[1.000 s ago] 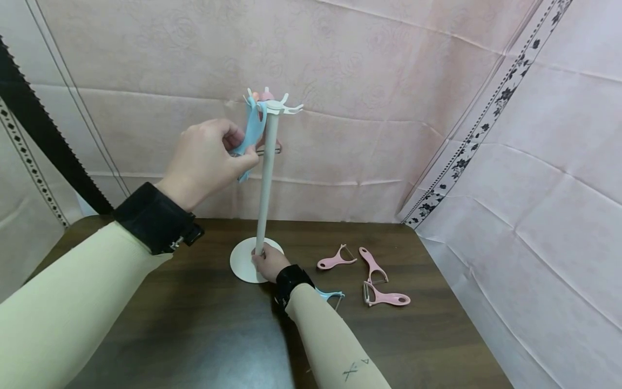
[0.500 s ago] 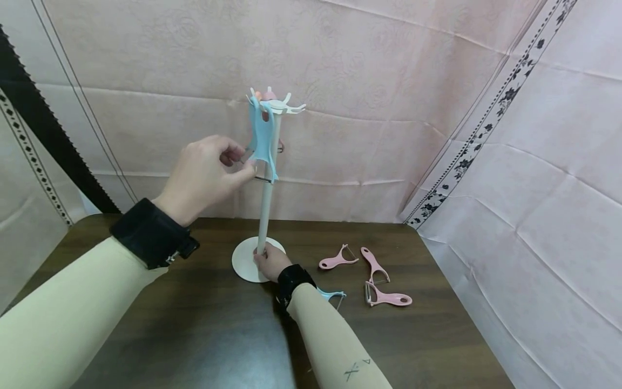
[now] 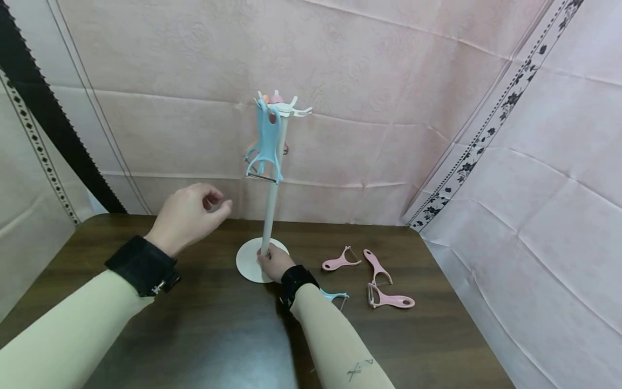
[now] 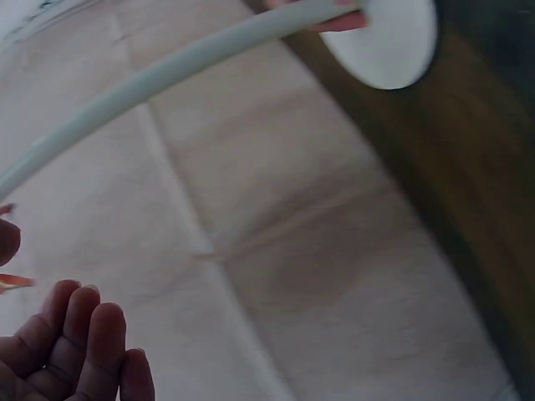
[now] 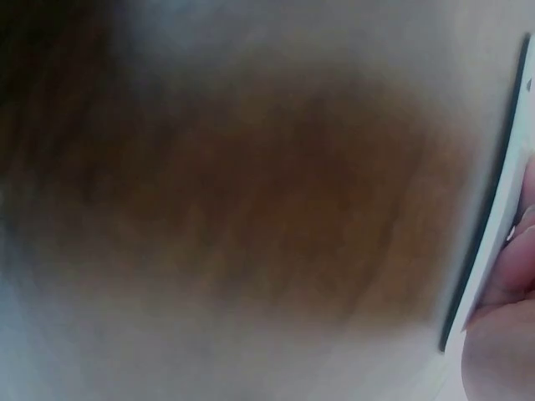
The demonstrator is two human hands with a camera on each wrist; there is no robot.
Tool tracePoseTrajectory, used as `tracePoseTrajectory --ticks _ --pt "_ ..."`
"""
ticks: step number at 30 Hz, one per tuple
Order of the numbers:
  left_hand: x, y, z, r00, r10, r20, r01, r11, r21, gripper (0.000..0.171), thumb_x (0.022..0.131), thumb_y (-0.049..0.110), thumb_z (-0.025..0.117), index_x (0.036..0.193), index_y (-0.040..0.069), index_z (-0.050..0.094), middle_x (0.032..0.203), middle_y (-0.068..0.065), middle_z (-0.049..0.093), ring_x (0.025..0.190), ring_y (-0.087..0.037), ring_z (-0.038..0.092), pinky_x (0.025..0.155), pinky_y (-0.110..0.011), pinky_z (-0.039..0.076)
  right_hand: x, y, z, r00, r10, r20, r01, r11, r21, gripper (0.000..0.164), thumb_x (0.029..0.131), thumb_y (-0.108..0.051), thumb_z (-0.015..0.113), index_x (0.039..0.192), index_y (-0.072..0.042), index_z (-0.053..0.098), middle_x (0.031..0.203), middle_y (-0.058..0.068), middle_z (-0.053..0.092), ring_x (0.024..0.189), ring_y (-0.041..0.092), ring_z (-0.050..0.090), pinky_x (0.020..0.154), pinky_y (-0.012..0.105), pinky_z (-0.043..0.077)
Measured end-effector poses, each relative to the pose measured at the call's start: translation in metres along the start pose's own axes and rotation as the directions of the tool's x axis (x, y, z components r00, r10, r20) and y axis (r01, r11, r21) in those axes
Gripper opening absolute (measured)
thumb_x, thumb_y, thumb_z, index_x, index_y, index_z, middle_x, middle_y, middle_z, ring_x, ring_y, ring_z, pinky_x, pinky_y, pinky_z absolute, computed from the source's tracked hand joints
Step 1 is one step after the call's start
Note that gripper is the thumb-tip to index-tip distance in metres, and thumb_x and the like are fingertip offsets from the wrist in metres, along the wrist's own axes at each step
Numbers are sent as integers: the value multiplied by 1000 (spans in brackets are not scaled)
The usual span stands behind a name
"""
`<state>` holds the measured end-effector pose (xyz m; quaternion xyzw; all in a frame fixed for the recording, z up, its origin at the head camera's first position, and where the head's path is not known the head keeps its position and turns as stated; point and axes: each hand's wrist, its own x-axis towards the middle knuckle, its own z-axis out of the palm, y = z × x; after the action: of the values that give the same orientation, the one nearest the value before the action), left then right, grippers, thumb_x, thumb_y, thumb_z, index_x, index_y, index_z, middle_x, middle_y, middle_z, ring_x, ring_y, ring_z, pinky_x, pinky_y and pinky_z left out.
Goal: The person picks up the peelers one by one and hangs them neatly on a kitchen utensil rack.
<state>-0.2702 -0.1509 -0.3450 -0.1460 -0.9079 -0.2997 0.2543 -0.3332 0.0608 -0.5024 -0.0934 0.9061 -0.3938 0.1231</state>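
Gripping low on the pole, the right hand (image 3: 273,261) wraps its fingers round the foot of the white hook stand (image 3: 270,210), right where it meets the round base, which looks to be there to keep the tall, top-heavy stand from tipping. Nothing is in the left hand (image 3: 187,216), which hangs in the air over the bench's (image 3: 204,335) back left part, fingers loosely curled and well below the hooks. A blue peeler (image 3: 266,145) hangs by its handle hole from one of the top hooks, blade downward, with something pink behind it that I cannot make out fully. Toward the bench's right edge lie three pink peelers (image 3: 373,276), near one another, and a second blue peeler (image 3: 334,296) peeks out from beside the right forearm.
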Motion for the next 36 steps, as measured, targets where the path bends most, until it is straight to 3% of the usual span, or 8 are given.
tracePoseTrajectory --ticks 4,7,14,16,19,23,28,36 --pt "-12 -19 18 994 -44 101 40 998 44 31 90 36 62 95 6 70 89 -8 66 81 -23 62 70 -44 49 -6 -2 -7 999 -31 23 32 999 -5 18 100 -20 54 115 -11 60 92 1 63 87 15 60 84 37 49" --pt "-22 -32 35 972 -80 219 63 994 84 36 90 36 62 102 3 68 97 -11 68 87 -26 64 74 -46 51 -13 -4 -15 998 -40 52 41 999 -25 31 101 -20 52 129 -7 53 100 4 62 92 15 59 84 35 49" --pt "-42 -47 78 861 -166 480 120 985 124 65 85 41 69 128 -5 52 112 -21 64 97 -31 63 79 -49 51 -27 -2 -38 992 -67 110 82 986 -142 43 101 -25 51 138 -5 47 102 9 64 89 17 60 77 34 50" --pt "-48 -47 88 847 -172 502 117 983 140 73 84 44 71 131 -8 49 119 -25 59 104 -36 59 85 -53 49 -31 1 -48 989 -85 118 110 969 -221 38 101 -26 52 134 -7 52 101 7 64 88 16 60 77 33 49" --pt "-55 -46 103 854 -155 497 91 984 152 82 82 48 73 134 -10 46 125 -29 52 114 -43 51 92 -58 43 -44 8 -67 977 -163 140 205 904 -376 31 100 -24 55 125 -7 59 99 4 64 87 16 59 79 33 48" --pt "-64 -42 118 863 -101 495 44 991 126 85 83 47 73 140 -8 41 136 -31 43 123 -48 42 97 -61 36 -78 20 -93 955 -249 160 296 784 -546 28 97 -24 61 118 -6 62 97 4 61 87 18 59 78 34 48" --pt "-64 -39 129 839 -83 537 9 990 140 80 85 44 72 142 -4 42 141 -31 41 126 -49 40 99 -64 33 -114 43 -107 965 -213 150 259 725 -638 28 93 -31 65 112 -10 62 86 -3 56 73 13 53 64 32 45" --pt "-51 -35 140 799 -120 590 -19 974 225 71 84 42 74 133 -5 53 137 -30 47 119 -46 50 95 -59 40 -128 63 -100 973 -197 121 221 632 -743 19 87 -32 70 95 -15 64 74 -7 51 67 13 50 58 36 43"
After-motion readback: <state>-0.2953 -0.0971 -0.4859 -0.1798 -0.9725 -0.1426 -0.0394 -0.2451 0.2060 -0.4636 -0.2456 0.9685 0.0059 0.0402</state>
